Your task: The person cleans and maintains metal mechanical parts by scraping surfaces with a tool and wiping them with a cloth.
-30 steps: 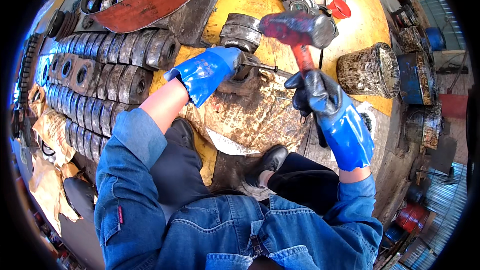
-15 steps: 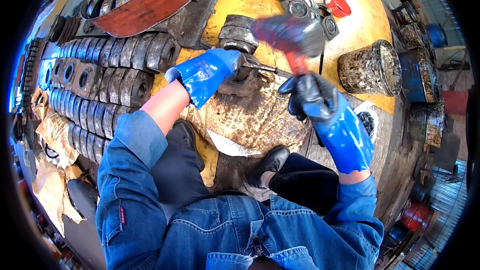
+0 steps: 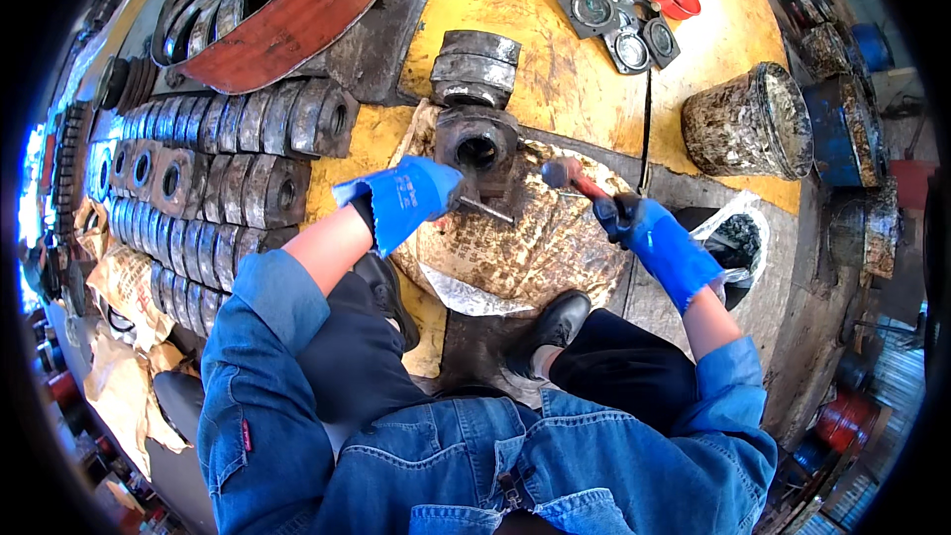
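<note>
Here in the head view, clasping a thin metal rod [image 3: 487,210] by one end in the closed left grip [image 3: 426,190], pointing its long axis rightward and slightly nearward, across the near side of a bored metal block [image 3: 477,147]. Clenching a red-handled hammer [image 3: 586,185] in the right grip [image 3: 634,222], angling its head leftward and away, just right of the block, apart from the rod's free tip, with the left grip nearer the block.
</note>
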{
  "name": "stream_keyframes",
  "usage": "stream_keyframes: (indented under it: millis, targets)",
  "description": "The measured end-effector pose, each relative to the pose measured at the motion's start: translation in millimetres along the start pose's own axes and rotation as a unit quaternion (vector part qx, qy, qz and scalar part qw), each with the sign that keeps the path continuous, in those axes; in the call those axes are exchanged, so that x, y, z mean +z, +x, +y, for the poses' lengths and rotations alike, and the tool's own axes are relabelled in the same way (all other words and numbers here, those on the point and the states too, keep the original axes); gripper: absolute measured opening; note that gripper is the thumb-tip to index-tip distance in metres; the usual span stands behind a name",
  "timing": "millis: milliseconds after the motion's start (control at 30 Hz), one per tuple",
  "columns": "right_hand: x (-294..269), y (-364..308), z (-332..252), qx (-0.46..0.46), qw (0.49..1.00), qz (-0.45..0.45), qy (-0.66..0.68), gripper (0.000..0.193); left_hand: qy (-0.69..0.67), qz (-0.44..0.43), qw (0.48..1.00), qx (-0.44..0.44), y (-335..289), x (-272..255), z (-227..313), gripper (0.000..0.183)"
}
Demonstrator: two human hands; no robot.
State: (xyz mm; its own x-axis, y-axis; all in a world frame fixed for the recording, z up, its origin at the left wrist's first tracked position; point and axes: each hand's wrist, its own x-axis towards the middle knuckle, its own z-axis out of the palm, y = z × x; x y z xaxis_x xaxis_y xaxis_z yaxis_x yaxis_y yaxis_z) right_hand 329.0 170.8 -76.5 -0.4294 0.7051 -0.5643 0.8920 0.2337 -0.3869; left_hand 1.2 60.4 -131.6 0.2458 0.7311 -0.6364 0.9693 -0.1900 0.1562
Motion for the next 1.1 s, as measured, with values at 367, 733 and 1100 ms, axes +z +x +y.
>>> stream_keyframes:
  millis: [367, 733, 1100]
  targets:
    - [137.0, 47.1, 205.5, 0.001, 0.988, 0.150, -0.048, 0.052, -0.012, -0.039, 0.999, -0.023, -4.0, -29.3, 29.9, 0.022]
    - [76.9, 64.9, -88.7, -0.202, 0.961, -0.096, -0.162, 0.031, 0.043, 0.011, 0.998, -0.042, 8.4, -62.5, 78.6, 0.031]
    - [13.3, 65.5, -3.8, 0.056, 0.965, -0.209, 0.146, 0.051, -0.088, 0.186, 0.976, -0.076, 87.7, -20.5, -60.9, 0.067]
